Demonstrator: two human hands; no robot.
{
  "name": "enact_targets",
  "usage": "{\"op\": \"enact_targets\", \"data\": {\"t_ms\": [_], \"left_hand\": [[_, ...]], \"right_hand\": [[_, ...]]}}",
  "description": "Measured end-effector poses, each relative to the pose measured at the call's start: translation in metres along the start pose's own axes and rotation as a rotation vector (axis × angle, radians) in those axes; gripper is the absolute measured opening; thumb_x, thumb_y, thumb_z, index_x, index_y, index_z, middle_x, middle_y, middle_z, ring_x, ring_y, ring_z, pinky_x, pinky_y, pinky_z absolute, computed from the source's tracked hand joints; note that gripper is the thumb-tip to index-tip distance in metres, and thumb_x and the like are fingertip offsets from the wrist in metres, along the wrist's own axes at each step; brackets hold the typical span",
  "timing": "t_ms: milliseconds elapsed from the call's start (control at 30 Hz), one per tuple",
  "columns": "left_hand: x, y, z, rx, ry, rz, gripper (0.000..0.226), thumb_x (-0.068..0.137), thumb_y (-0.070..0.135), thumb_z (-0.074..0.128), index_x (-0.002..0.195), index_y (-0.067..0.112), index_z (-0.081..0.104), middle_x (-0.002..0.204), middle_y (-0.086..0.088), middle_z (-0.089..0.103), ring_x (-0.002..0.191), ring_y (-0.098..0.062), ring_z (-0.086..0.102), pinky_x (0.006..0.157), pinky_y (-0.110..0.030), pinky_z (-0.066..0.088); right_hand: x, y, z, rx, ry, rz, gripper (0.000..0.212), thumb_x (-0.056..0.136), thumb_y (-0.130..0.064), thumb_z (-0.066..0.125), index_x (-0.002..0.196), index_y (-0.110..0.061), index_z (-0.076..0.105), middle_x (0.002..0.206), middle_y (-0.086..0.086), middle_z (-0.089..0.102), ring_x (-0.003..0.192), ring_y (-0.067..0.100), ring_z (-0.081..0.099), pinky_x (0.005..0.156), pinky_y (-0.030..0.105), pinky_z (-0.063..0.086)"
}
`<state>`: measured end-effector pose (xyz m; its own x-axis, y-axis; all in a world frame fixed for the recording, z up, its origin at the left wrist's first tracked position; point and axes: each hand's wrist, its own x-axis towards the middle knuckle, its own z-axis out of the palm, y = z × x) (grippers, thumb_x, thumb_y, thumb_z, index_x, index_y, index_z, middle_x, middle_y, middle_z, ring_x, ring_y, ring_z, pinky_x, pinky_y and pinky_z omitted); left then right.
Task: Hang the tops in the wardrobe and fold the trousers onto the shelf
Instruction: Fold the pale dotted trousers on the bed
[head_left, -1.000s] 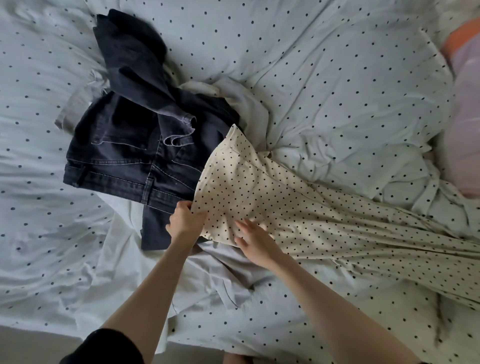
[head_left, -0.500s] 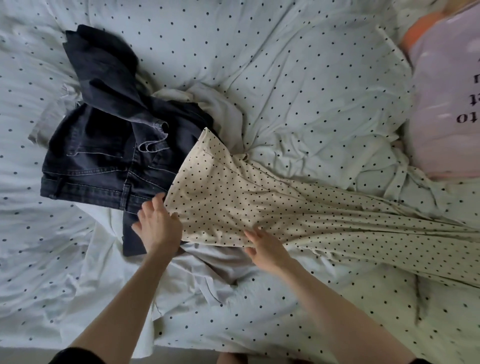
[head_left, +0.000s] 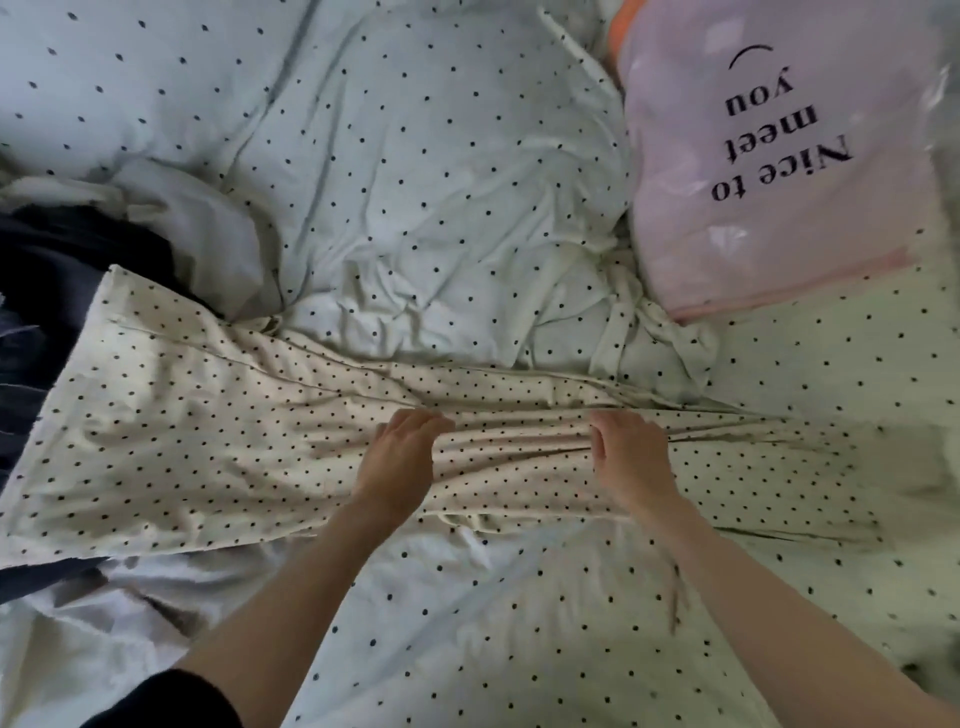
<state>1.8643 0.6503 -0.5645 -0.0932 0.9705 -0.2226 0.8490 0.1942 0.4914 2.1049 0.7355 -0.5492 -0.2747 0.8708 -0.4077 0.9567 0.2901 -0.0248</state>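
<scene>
Both hands — left hand (head_left: 397, 457), right hand (head_left: 631, 457) — grip bunched dotted trousers (head_left: 208, 431) mid-frame on the bed (head_left: 415, 156); dark jeans (head_left: 47, 280) far left, pink cushion (head_left: 769, 171) upper right.

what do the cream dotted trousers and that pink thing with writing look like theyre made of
Cream dotted trousers: thin, soft woven or jersey cloth, matte; it bunches into fine folds between the hands.
Pink thing: seemingly something soft and pink inside a clear glossy plastic bag; white glare patches show on it, and "Nice to meet you" is printed in black.

Cream dotted trousers (head_left: 208, 441) flat across bed
</scene>
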Motion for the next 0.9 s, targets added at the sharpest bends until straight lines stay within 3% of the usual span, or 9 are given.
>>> {"op": "enact_targets", "data": {"t_ms": [133,300,467,533,600,700,767,833,900], "left_hand": [[0.057,0.022,0.028,0.086,-0.048,-0.028,0.058,0.085,-0.010,0.043,0.130,0.026,0.052,0.141,0.004,0.045,0.131,-0.015,0.038,0.110,-0.037,0.030],[0.079,0.039,0.053,0.304,-0.194,-0.091,0.027,0.093,0.020,0.054,0.118,0.030,0.060,0.143,0.007,0.042,0.132,-0.015,0.037,0.109,-0.039,0.025],[0.076,0.036,0.035,0.337,0.074,-0.142,0.014,0.089,0.017,0.061,0.097,0.011,0.070,0.111,-0.007,0.064,0.109,-0.027,0.055,0.096,-0.043,0.034],[0.086,0.040,0.027,0.248,0.209,-0.177,0.010,0.086,0.007,0.062,0.091,0.003,0.070,0.099,-0.016,0.064,0.094,-0.035,0.060,0.082,-0.046,0.043],[0.099,0.050,0.026,0.107,0.222,-0.296,0.013,0.091,0.004,0.055,0.096,0.001,0.067,0.101,-0.019,0.060,0.083,-0.038,0.061,0.071,-0.046,0.050],[0.100,0.065,0.042,-0.004,0.099,-0.424,0.027,0.094,0.001,0.044,0.119,0.007,0.054,0.122,-0.017,0.053,0.094,-0.037,0.059,0.077,-0.048,0.052],[0.080,0.078,0.061,-0.063,-0.015,-0.378,0.039,0.094,0.005,0.044,0.133,0.011,0.041,0.133,-0.015,0.044,0.107,-0.036,0.054,0.087,-0.050,0.048],[0.052,0.091,0.078,-0.017,-0.093,-0.277,0.050,0.097,0.016,0.044,0.144,0.015,0.028,0.147,-0.012,0.032,0.131,-0.031,0.037,0.107,-0.051,0.030],[0.030,0.103,0.093,0.113,-0.191,-0.188,0.056,0.100,0.029,0.036,0.150,0.021,0.013,0.158,-0.004,0.006,0.145,-0.021,0.005,0.115,-0.050,0.004]], "right_hand": [[0.036,0.060,0.001,-0.092,0.063,0.016,0.031,0.098,-0.025,0.037,0.124,-0.023,0.053,0.126,-0.001,0.054,0.118,0.021,0.047,0.100,0.040,0.031],[0.053,0.096,0.016,-0.058,-0.032,-0.123,0.022,0.094,-0.032,0.047,0.109,-0.025,0.061,0.116,-0.009,0.060,0.112,0.014,0.050,0.100,0.038,0.024],[0.054,0.103,0.001,0.069,0.191,-0.095,0.017,0.094,-0.030,0.050,0.096,-0.020,0.063,0.089,-0.006,0.067,0.083,0.017,0.060,0.084,0.034,0.024],[0.060,0.105,-0.006,0.084,0.248,-0.077,0.016,0.094,-0.027,0.050,0.095,-0.018,0.063,0.088,-0.005,0.066,0.083,0.018,0.060,0.080,0.034,0.023],[0.066,0.109,-0.010,0.089,0.263,-0.060,0.012,0.094,-0.021,0.049,0.096,-0.017,0.061,0.093,-0.004,0.063,0.092,0.020,0.057,0.080,0.034,0.023],[0.061,0.110,-0.010,0.110,0.255,-0.051,0.016,0.091,-0.019,0.053,0.106,-0.014,0.059,0.106,0.001,0.061,0.106,0.024,0.054,0.089,0.039,0.031],[0.041,0.109,-0.005,0.111,0.241,-0.144,0.021,0.087,-0.019,0.060,0.106,-0.011,0.061,0.110,0.005,0.062,0.106,0.027,0.057,0.089,0.042,0.036],[0.012,0.109,0.005,0.100,0.207,-0.243,0.026,0.080,-0.018,0.069,0.105,-0.009,0.064,0.116,0.009,0.062,0.107,0.029,0.059,0.090,0.045,0.043],[-0.018,0.116,0.018,0.059,0.112,-0.272,0.032,0.079,-0.020,0.070,0.108,-0.010,0.065,0.125,0.010,0.059,0.116,0.028,0.056,0.095,0.049,0.043]]}}
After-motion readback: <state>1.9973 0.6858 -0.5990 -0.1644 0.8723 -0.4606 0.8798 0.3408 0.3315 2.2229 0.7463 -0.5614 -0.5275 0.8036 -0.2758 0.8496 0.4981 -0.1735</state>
